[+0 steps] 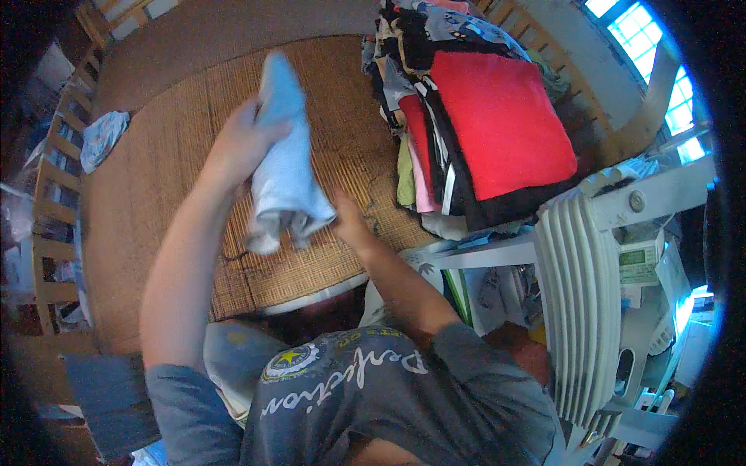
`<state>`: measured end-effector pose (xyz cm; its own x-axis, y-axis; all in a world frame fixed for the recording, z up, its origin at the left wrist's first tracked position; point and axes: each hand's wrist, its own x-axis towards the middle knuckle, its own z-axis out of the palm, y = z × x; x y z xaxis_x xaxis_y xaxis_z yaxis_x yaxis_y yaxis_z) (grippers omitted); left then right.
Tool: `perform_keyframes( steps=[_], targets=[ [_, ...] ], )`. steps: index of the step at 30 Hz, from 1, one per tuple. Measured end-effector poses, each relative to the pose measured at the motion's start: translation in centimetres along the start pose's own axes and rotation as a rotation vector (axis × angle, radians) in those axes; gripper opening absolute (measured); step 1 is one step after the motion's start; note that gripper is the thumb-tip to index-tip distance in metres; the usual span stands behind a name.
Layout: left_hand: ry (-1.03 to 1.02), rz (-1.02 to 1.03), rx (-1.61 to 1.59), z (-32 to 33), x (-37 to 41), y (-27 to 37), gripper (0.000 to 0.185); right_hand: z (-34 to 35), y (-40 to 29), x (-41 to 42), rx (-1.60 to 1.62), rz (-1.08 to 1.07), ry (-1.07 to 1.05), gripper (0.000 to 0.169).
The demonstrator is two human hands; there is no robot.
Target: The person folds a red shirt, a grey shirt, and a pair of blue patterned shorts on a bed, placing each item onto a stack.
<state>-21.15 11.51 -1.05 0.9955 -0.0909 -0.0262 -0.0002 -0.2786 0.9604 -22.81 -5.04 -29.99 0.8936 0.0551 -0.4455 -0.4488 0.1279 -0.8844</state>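
A white and pale-blue cloth (285, 157), perhaps a small garment, hangs over the woven mat in front of me. My left hand (238, 143) grips it partway up its left side, thumb across the front. The cloth's top narrows to a rounded end, while its lower edge flares open in loose folds. Close against the lower right corner is my right hand (351, 224), blurred by motion. Whether its fingers pinch that corner is unclear. Both forearms reach forward from my body.
Folded clothes (408, 110) form a tall stack at right, topped by a red folded cloth (501, 122). A bamboo-like mat (192, 140) covers the bed. Wooden slatted rails (55, 204) edge it. A bundled light cloth (105, 140) lies far left. White ribbed furniture (577, 303) stands close right.
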Motion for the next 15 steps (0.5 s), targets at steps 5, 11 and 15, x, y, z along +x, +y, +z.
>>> perform_keyframes(
  steps=[5,11,15],
  targets=[
    [-0.031,0.238,-0.196,5.9,1.5,15.9,0.019,-0.2,-1.1,-4.9,-0.724,-0.211,0.05,0.031],
    [-0.731,0.454,-0.889,10.3,10.3,24.9,0.012,4.0,-4.9,-5.8,-0.581,-0.263,-0.138,0.03],
    [-0.425,0.123,-0.756,20.7,11.0,14.4,0.029,2.5,-4.5,-6.7,-0.64,-0.401,-0.027,0.028]
  ],
)
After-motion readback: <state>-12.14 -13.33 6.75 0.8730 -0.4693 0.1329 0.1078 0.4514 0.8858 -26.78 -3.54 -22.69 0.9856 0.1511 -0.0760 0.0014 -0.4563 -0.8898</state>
